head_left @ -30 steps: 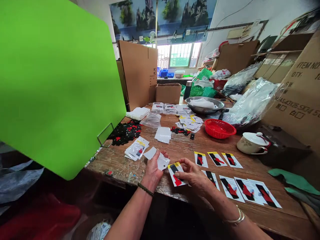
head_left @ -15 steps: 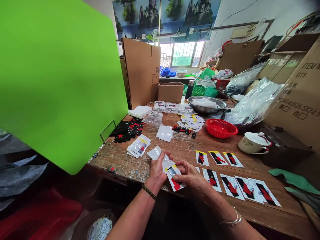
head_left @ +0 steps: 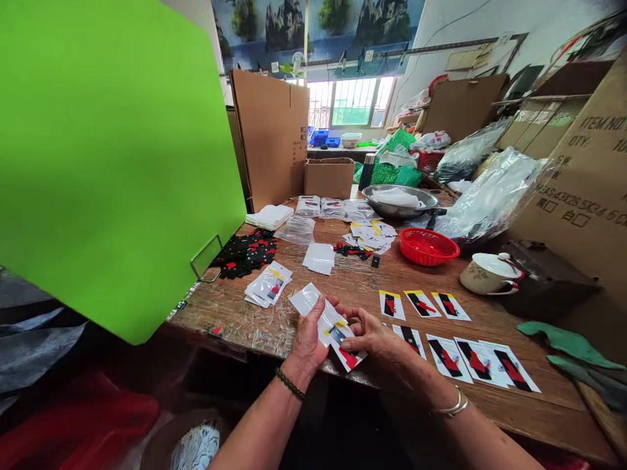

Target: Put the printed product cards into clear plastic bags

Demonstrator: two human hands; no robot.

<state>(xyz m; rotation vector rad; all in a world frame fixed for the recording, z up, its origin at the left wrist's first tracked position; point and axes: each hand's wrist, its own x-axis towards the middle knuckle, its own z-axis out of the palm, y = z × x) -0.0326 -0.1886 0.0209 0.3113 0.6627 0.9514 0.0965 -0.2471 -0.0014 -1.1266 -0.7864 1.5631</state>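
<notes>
Printed card (head_left: 345,347), white with yellow, black and red marks: held at the near edge of the wooden table (head_left: 362,284), partly overhanging it, its upper end inside a clear plastic sleeve (head_left: 313,307).
Left hand (head_left: 308,336): palm toward the table, fingers curled round the sleeve, thumb on top; wrist with a dark bead bracelet off the table edge.
Right hand (head_left: 375,334): thumb and forefinger pinched on the card's right side, other fingers loosely bent; forearm angled in from the lower right.
Row of finished cards (head_left: 455,339): flat, just right of the right hand, along the near edge.
Stack of sleeves (head_left: 268,285): left of the hands, near the table corner.
Bare wood lies between the hands and the red basket (head_left: 429,246); green panel (head_left: 108,156) closes the left side.
</notes>
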